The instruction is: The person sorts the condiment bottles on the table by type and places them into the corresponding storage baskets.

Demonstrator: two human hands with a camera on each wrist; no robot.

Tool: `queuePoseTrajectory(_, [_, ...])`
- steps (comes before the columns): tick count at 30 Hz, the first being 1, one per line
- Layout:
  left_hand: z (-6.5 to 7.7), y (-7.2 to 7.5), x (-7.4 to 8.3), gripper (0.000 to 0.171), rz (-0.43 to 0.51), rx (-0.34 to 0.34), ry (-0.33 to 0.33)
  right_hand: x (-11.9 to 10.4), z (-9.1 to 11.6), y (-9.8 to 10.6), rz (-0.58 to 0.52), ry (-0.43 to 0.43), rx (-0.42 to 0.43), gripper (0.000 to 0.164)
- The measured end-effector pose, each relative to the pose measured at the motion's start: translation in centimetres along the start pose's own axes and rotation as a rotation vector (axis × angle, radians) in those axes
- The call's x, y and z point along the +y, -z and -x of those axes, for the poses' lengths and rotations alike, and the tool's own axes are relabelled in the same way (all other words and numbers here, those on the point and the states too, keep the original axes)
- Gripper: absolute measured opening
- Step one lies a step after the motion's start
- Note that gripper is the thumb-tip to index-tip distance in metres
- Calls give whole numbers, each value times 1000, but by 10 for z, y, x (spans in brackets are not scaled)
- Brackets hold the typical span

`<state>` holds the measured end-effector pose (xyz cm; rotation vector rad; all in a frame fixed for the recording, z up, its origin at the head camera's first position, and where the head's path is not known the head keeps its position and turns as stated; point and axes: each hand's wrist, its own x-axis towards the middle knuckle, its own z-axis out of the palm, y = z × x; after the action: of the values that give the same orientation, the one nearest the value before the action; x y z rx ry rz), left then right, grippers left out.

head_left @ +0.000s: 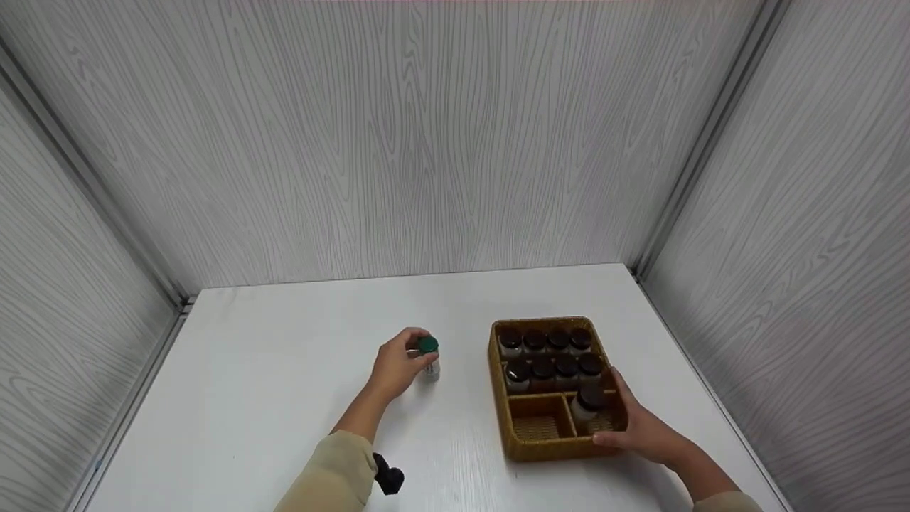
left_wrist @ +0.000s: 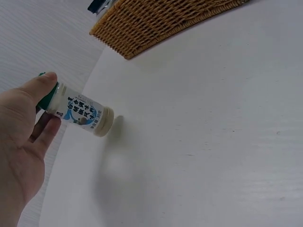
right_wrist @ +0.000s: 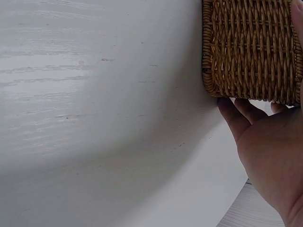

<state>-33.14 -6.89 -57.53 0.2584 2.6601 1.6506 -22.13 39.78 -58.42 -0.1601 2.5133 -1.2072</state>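
My left hand [head_left: 399,364] pinches a small seasoning shaker bottle [left_wrist: 85,113] near its green cap [head_left: 428,344], thumb on one side and fingers on the other. The bottle has a white and blue label with dark printing; its base is close over the table. On the right stands a brown wicker basket [head_left: 558,451] with dividers. My right hand [head_left: 643,432] grips its front right corner, the thumb at the front rim and the fingers along the right side. A dark-lidded jar [head_left: 589,404] stands in the front right compartment, while the front left one shows its woven bottom.
Two rows of dark-lidded jars [head_left: 543,370] fill the rear compartments of the basket. The white table [head_left: 270,355] is bounded by a grey wood-grain panel [head_left: 398,142] at the back and similar panels on both sides.
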Motion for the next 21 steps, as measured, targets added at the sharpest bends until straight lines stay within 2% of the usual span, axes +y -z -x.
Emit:
queuePoseTrajectory(7, [7,1,10,44,21,-2,-23,-2,1,-1,-8,2,2,135])
queuePoseTrajectory(16, [22,-1,29,45,43,1,-56,2,0,0,10,9,8,134])
queuePoseTrajectory(21, [31,-2,36,47,85,-3,-74,2,0,0,10,1,3,134])
